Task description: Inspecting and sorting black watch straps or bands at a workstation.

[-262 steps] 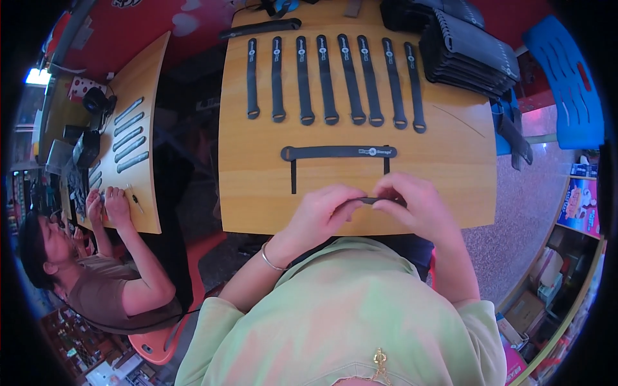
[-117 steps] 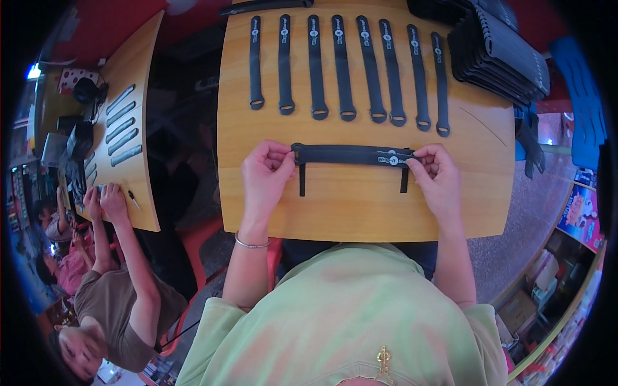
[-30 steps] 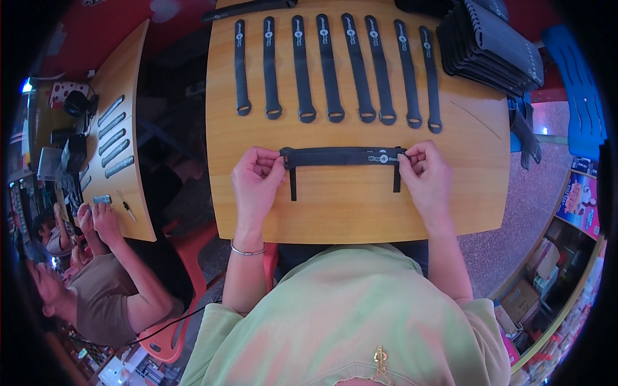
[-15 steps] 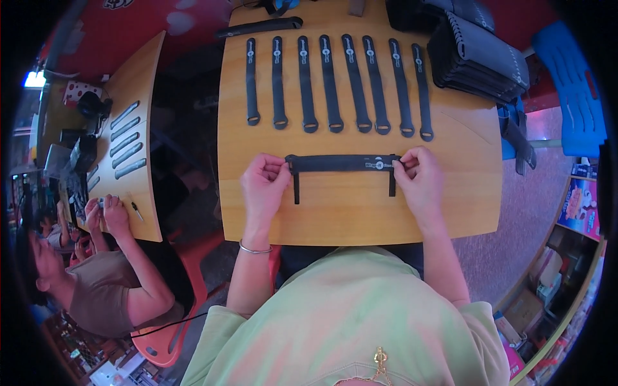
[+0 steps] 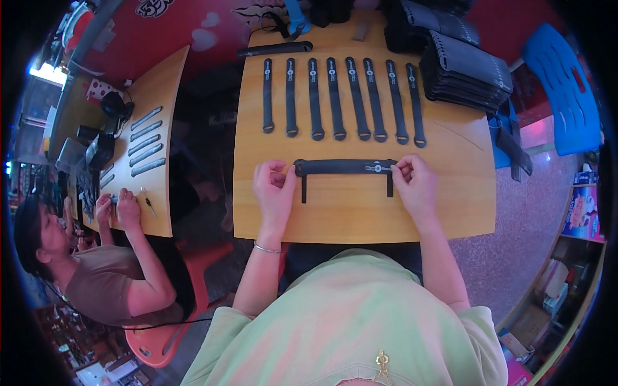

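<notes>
A dark strap (image 5: 341,167) with a white printed mark lies crosswise on the wooden table in front of me. Its left end has a slotted loop. From beneath its two ends, a narrow dark strip (image 5: 304,190) on the left and another dark strip (image 5: 389,186) on the right reach toward me. Beside the looped end is my left hand (image 5: 273,193), its thumb and forefinger apart and nothing between them. My right hand (image 5: 414,185) pinches the strap's right end between thumb and fingers. Farther back, several similar straps (image 5: 332,100) lie side by side, loops toward me.
Stacked dark folded pieces (image 5: 467,74) stand at the table's back right. A dark rolled strap (image 5: 275,49) lies at the back left. Left, a co-worker (image 5: 96,283) handles something at another table (image 5: 164,186) bearing more straps. A blue plastic chair (image 5: 557,90) is at right.
My left thumb and forefinger have parted and come off the strap's looped end. My right hand still pinches the other end. The whole view has shifted slightly.
</notes>
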